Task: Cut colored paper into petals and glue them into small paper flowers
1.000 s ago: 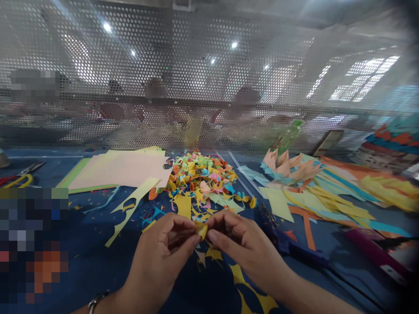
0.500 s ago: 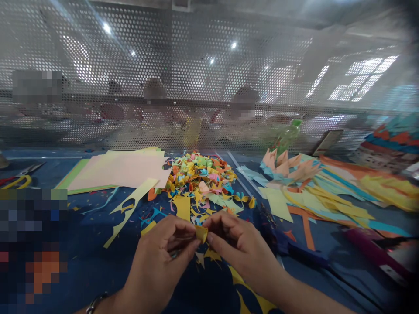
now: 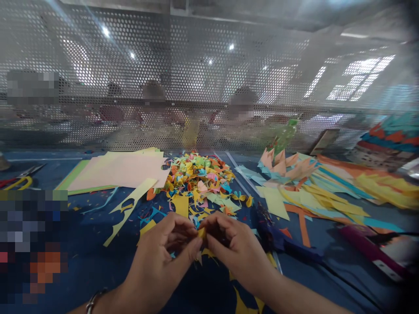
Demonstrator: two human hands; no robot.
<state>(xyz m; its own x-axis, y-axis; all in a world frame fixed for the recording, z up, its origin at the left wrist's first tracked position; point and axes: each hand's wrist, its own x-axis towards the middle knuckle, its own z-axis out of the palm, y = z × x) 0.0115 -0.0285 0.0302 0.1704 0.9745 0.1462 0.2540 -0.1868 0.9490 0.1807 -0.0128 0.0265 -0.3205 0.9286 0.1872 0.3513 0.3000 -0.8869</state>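
My left hand point(image 3: 163, 257) and my right hand point(image 3: 234, 250) meet low in the middle of the view, fingertips pinched together on a small folded yellow paper piece point(image 3: 202, 232). Most of that piece is hidden by my fingers. Both hands hover just above the blue table point(image 3: 85, 261). Right behind them lies a heap of small coloured paper cut-outs point(image 3: 199, 174). A bracelet shows on my left wrist.
Pink and yellow paper sheets point(image 3: 121, 170) lie at the back left, with a cut yellow strip point(image 3: 131, 207) in front. Long coloured paper strips point(image 3: 321, 192) spread on the right. A dark glue gun point(image 3: 281, 240) rests beside my right hand. Scissors point(image 3: 19, 176) sit far left. A perforated screen point(image 3: 209, 78) closes the back.
My hands have drawn closer together and my fingers now cover more of the yellow piece. The view has shifted slightly.
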